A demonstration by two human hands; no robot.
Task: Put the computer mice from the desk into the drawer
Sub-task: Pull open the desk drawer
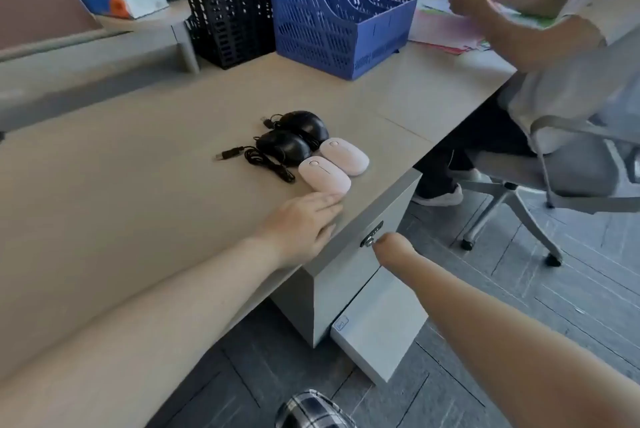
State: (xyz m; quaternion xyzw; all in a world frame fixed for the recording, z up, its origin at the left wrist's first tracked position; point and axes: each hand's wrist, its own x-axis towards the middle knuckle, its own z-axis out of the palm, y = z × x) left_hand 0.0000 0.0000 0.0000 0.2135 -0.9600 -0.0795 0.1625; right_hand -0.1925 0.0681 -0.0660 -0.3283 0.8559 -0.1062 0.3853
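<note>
1. Beige desk (121,157) runs to a front edge above a grey drawer cabinet (346,275). Four mice sit near that edge: two black wired mice (284,147) behind, two pink wireless mice (325,174) in front.
2. Left hand (301,223) lies flat, fingers together, fingertips just short of the nearer pink mouse, gripping nothing.
3. Right hand (391,247) reaches the drawer lock (372,233); its fingers are hidden, so their state cannot be told.
4. The step looks like opening the drawer: pull straight outward.
5. Room is tight: a seated person's chair (540,185) stands near, and a lower drawer front (377,320) already juts out below.
</note>
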